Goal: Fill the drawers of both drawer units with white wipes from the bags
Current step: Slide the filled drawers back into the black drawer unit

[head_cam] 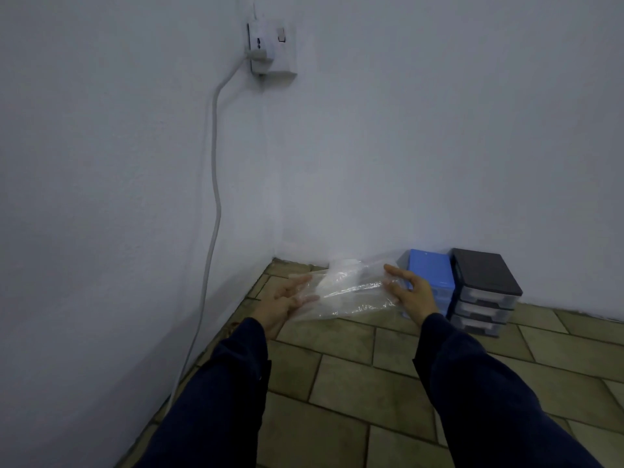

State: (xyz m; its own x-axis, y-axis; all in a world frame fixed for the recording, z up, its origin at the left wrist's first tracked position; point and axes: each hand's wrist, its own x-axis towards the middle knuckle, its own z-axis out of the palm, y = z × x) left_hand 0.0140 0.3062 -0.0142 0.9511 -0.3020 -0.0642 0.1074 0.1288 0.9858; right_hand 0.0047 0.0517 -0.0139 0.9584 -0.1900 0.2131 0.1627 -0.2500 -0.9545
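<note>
In the corner of the room, over the tan brick-pattern tile floor (354, 376), I hold a clear crinkly plastic bag (351, 295) stretched between both hands, w/ a wad of white wipes (332, 282) showing through its upper left part. My left hand (287, 302) is at the bag's left edge, palm turned up, fingers mostly straight and spread along the plastic; part of the film lies over the fingertips, so I can't tell if thumb & fingers pinch it or just support it. My right hand (410, 293) is at the bag's right edge, fingers bent round the plastic w/ the thumb on top, gripping it. Both arms wear dark navy sleeves (479, 393).

Just behind my right hand, against the white wall (405, 146), stands a small drawer unit w/ a blue top (430, 271); its front is mostly hidden by my hand. Touching its right side is a drawer unit w/ a black top & frame (484, 292), three translucent drawers, all pushed in; contents unclear.

On the left wall, a white socket plate (271, 49) has a plug in it, and a white cable (214, 197) runs down to the floor.
</note>
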